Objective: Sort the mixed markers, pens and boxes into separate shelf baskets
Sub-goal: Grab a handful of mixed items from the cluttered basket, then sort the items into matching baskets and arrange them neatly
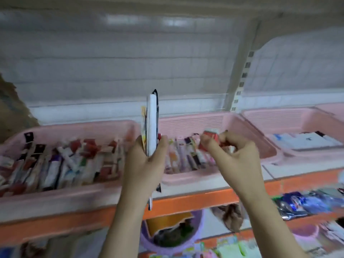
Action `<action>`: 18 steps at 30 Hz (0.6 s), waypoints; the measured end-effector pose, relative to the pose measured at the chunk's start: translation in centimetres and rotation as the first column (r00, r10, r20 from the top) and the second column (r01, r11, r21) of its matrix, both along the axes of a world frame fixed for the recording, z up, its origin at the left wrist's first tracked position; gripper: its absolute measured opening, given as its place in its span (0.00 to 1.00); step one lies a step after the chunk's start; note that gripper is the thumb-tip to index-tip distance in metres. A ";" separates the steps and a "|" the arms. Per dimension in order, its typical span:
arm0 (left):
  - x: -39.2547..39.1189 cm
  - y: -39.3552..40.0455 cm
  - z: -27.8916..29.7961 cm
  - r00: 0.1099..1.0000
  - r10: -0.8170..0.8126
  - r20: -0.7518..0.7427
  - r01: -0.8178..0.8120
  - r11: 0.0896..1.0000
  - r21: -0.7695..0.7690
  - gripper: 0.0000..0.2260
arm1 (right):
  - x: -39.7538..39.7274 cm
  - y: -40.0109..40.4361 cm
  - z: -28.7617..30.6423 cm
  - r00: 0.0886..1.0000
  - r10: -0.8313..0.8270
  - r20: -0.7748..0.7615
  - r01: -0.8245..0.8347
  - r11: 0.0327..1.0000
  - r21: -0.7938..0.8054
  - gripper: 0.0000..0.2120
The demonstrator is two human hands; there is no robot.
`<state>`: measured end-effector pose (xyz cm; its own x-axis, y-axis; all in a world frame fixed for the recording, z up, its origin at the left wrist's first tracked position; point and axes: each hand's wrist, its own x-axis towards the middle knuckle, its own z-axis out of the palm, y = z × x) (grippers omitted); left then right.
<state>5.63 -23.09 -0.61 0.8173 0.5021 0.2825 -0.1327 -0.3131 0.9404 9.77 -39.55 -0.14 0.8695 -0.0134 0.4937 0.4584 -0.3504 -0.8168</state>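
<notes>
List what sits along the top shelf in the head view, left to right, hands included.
Left pink basket of mixed markers → left hand holding flat packs → middle pink basket → right hand holding small red box → right pink basket.

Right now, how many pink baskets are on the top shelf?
3: the left basket, the middle basket behind both hands, and the right basket. Another may sit beyond the right edge.
</notes>
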 end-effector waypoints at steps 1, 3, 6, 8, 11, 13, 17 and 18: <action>0.0 -2.8 -0.8 1.000 -0.020 -0.017 0.020 1.000 0.001 0.13 | -0.4 -2.9 -0.6 1.000 -0.015 0.008 0.015 1.000 0.018 0.21; 0.1 -8.2 -2.2 0.997 -0.064 -0.050 0.064 0.998 0.002 0.13 | -0.9 -8.3 -1.4 0.998 -0.065 0.018 0.065 0.997 0.031 0.20; 1.0 -15.1 -3.2 0.989 -0.118 -0.088 0.121 0.992 0.023 0.13 | -0.8 -15.0 -2.2 0.997 -0.071 -0.014 0.072 0.995 0.064 0.20; 1.7 -18.8 -3.1 0.985 -0.146 -0.090 0.151 0.987 0.049 0.13 | -0.7 -18.6 -2.5 0.998 -0.037 -0.041 0.040 0.997 0.062 0.20; 3.1 -23.1 -2.4 0.984 -0.169 -0.064 0.174 0.981 0.087 0.13 | 0.1 -23.0 -2.9 0.997 0.002 -0.072 0.006 0.994 0.111 0.21; 4.5 -25.6 -2.0 0.984 -0.163 -0.067 0.169 0.980 0.108 0.14 | 1.2 -25.5 -3.0 0.996 0.003 -0.087 0.007 0.992 0.122 0.21; 8.6 -31.0 -1.8 0.980 -0.189 -0.060 0.193 0.979 0.064 0.13 | 4.8 -31.2 -3.0 0.995 0.003 -0.103 0.006 0.996 0.087 0.18; 9.7 -32.6 -1.8 0.978 -0.202 -0.057 0.205 0.977 0.056 0.12 | 5.9 -32.8 -2.9 0.995 -0.004 -0.101 0.011 0.997 0.073 0.19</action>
<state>15.38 -55.67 -2.40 0.9147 0.3064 0.2633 -0.1524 -0.3418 0.9273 15.66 -72.30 -3.02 0.9145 -0.0533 0.4011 0.3701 -0.2910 -0.8823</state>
